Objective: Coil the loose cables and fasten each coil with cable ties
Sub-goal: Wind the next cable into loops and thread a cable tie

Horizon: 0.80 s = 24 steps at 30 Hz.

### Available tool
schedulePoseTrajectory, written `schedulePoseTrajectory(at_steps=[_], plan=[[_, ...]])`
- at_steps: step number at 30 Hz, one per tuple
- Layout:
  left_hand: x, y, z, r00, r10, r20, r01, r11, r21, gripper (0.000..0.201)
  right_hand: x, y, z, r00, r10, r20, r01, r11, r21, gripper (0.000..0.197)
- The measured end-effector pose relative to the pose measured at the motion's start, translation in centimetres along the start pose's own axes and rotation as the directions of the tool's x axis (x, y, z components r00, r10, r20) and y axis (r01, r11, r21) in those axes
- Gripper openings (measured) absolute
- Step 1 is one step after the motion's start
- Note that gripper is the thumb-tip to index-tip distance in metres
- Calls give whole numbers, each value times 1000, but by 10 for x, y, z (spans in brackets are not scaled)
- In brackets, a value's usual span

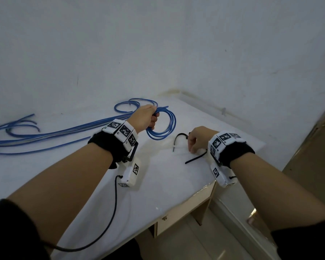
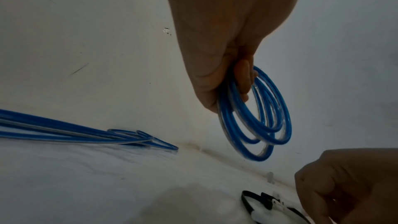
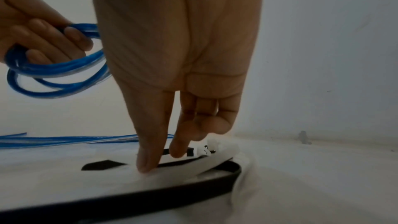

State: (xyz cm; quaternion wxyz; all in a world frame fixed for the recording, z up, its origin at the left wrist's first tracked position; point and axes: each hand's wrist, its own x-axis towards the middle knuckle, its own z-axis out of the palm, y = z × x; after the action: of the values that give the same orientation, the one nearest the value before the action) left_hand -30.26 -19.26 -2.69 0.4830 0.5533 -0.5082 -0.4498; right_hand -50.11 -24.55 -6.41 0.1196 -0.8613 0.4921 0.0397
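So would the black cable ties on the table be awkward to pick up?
Probably. The black cable ties lie thin and flat on the white table, so the right hand likely has to pinch an edge. They hold a curve, suggesting springiness.

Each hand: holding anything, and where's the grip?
Left hand grips the blue cable coil at the top of its loops, coil hanging free. Right hand has fingertips down on the cable ties; no closed grip visible yet.

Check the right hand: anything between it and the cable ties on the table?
Nothing visible. The right hand is already down on the cable ties; its fingertips touch a white tie lying among black ones on the table. The blue coil is held clear, up in the left hand.
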Motion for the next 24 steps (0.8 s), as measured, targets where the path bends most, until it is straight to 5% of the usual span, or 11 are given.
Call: schedulePoseTrajectory(at_steps=[15, 20, 24], plan=[[-11, 1, -30, 995, 14, -99, -16, 1000, -13, 33, 0, -19, 0, 999, 49, -20, -51, 996, -78, 15], [-14, 7, -41, 988, 54, -142, -55, 999, 0, 35, -6, -36, -33, 968, 18, -252, 47, 967, 250, 8], [-17, 7, -56, 973, 98, -209, -93, 995, 34, 33, -2, -65, -50, 909, 32, -415, 288, 672, 682, 14]])
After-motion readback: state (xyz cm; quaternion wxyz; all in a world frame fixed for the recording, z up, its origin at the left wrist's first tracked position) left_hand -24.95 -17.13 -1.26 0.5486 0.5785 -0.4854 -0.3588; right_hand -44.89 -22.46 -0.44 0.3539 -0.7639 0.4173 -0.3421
